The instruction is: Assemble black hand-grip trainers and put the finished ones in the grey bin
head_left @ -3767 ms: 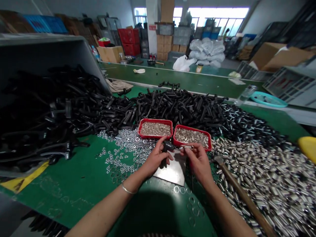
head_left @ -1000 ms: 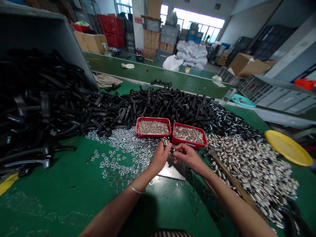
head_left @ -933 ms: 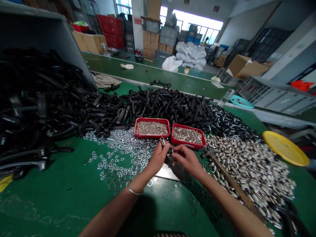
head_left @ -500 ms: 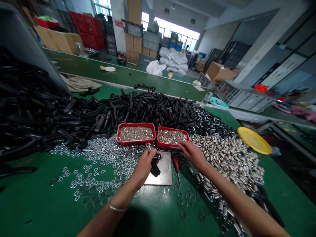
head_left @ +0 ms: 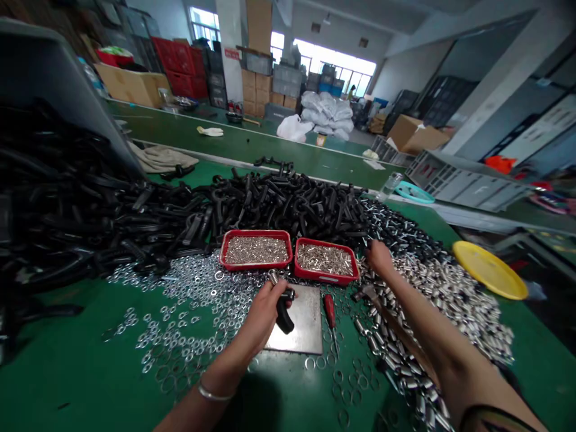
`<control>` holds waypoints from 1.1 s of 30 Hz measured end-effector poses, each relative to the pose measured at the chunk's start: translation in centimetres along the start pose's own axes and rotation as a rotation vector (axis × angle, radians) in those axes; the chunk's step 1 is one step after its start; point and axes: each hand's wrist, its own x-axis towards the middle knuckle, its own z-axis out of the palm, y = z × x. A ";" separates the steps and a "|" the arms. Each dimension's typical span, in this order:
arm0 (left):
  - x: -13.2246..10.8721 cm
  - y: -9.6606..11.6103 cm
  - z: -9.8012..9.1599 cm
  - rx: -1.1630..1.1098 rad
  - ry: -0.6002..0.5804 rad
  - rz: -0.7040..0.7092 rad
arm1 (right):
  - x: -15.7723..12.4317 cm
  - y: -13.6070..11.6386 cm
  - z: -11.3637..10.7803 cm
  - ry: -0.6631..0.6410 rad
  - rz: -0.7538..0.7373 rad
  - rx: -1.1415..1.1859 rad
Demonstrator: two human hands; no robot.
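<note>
One black curved handle point(head_left: 284, 318), clamped in left hand point(head_left: 264, 312), above flat silver metal plate point(head_left: 309, 321). Right hand point(head_left: 380, 259) at heap of black-and-silver pins point(head_left: 402, 227), grip obscured, can't tell. Best: hold handle steady, separate pins cleanly.

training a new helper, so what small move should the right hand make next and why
Probably close the right hand's grip on one of the black-and-silver pins: it is at that pile's near edge, though whether it holds one is hidden. The left hand's grip holds a black handle over the metal plate.
</note>
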 end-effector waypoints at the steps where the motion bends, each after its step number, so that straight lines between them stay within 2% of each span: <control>1: 0.2 0.1 -0.1 -0.021 0.022 0.012 | -0.6 0.4 -0.9 0.014 -0.007 -0.007; 4: 0.5 0.0 -0.3 -0.057 0.040 0.028 | -3.9 0.3 -3.9 0.093 -0.094 0.042; 6: 0.4 -0.3 -0.1 -0.055 0.018 0.025 | -7.6 -1.6 -5.7 0.157 -0.252 0.284; 7: 0.2 -0.5 0.0 -0.048 0.004 0.022 | -9.7 -3.0 -6.4 0.140 -0.288 0.425; 9: -0.3 -0.9 0.4 -0.035 -0.016 0.018 | -13.9 -6.5 -7.3 -0.002 -0.356 0.662; 11: -0.8 -1.3 0.8 -0.019 -0.041 0.025 | -17.2 -9.8 -7.6 -0.066 -0.450 0.735; 13: -1.2 -1.4 1.1 0.012 -0.078 0.036 | -19.1 -12.1 -7.5 -0.071 -0.516 0.752; 15: -1.5 -1.5 1.2 0.062 -0.113 0.049 | -20.1 -13.1 -7.1 -0.064 -0.570 0.744; 18: -1.6 -1.4 1.0 0.132 -0.126 0.071 | -20.7 -13.2 -6.5 -0.063 -0.646 0.725; 23: -1.9 -0.7 1.0 0.203 -0.175 0.098 | -20.8 -12.9 -6.1 0.013 -0.522 0.831; 27: -2.2 0.3 1.0 0.360 -0.183 0.154 | -20.2 -13.2 -6.0 -0.015 -0.702 0.814; 29: -2.0 0.4 0.9 0.476 -0.166 0.236 | -19.8 -13.7 -5.7 -0.105 -0.616 0.872; 33: -1.2 -0.1 0.2 0.766 -0.072 0.426 | -19.6 -15.1 -4.9 -0.586 -0.214 1.123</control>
